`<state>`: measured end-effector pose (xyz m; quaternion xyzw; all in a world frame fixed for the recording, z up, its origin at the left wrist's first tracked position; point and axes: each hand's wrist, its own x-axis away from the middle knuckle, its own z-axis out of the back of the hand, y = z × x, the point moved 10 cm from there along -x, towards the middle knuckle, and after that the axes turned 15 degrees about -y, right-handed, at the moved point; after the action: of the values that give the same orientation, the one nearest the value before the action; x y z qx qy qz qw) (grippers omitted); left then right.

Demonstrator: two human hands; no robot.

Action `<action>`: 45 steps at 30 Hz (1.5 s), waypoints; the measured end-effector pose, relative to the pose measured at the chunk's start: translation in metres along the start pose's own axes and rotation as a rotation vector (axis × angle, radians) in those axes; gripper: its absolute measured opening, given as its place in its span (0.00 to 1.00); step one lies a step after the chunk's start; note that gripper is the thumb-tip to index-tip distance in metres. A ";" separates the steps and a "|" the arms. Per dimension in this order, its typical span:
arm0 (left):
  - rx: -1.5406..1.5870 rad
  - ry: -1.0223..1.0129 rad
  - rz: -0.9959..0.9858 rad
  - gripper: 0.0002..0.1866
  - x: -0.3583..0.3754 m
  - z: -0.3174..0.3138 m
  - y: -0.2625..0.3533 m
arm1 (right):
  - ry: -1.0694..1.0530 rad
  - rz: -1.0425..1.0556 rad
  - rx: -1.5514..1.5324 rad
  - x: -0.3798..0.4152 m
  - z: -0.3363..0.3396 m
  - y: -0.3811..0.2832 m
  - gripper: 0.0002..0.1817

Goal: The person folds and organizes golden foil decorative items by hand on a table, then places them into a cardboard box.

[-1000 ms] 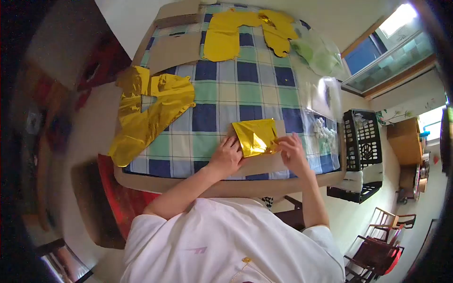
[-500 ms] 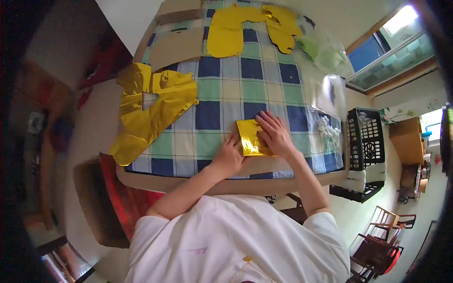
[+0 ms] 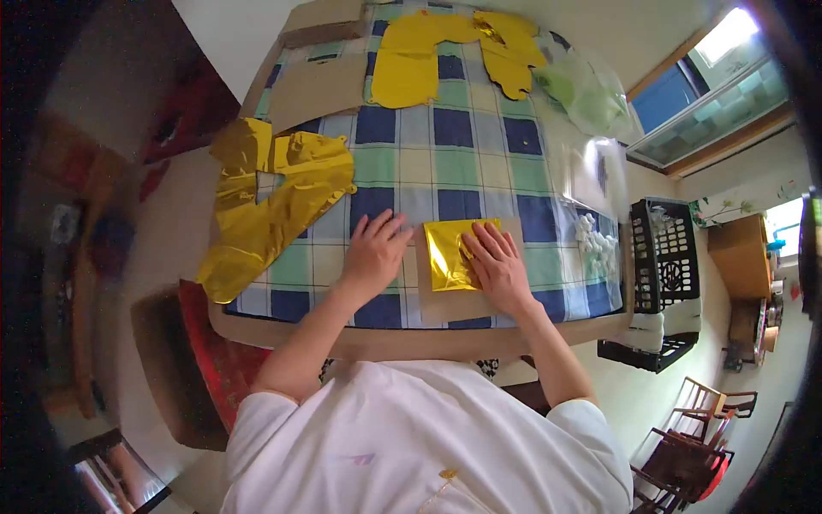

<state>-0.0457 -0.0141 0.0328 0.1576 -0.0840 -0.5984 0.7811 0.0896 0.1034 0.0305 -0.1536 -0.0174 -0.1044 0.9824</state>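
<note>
A folded square of gold foil lies on a piece of brown cardboard near the front of the checked cloth. My right hand rests flat on the foil's right side, fingers stretched out, covering part of it. My left hand is apart from the foil, over the cloth to its left, with its fingers spread and nothing in them. Farther left, a larger flat gold foil piece, like a deflated balloon with an opening in it, hangs partly over the table edge.
More flat gold foil lies at the far end of the checked cloth. Brown cardboard is at the back left. Clear plastic packaging and small white items are along the right. A black crate stands beyond the right edge.
My left hand has left the foil and moved left onto the cloth. More of the folded foil and the cardboard under it shows. My right hand stays on the foil.
</note>
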 end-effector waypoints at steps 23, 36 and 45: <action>0.007 -0.139 -0.146 0.31 -0.035 -0.060 0.091 | 0.219 -0.539 -0.326 0.019 0.018 0.117 0.10; -0.057 -0.268 -0.132 0.29 -0.033 -0.069 0.093 | 0.224 0.059 -0.602 -0.031 0.011 -0.009 0.29; 0.099 -0.252 -0.209 0.23 -0.001 -0.053 0.104 | 0.079 -0.152 -0.109 -0.019 -0.009 -0.003 0.29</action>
<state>0.0658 0.0191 0.0192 0.1277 -0.1937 -0.6863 0.6893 0.0700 0.1016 0.0213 -0.2008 0.0155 -0.1852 0.9618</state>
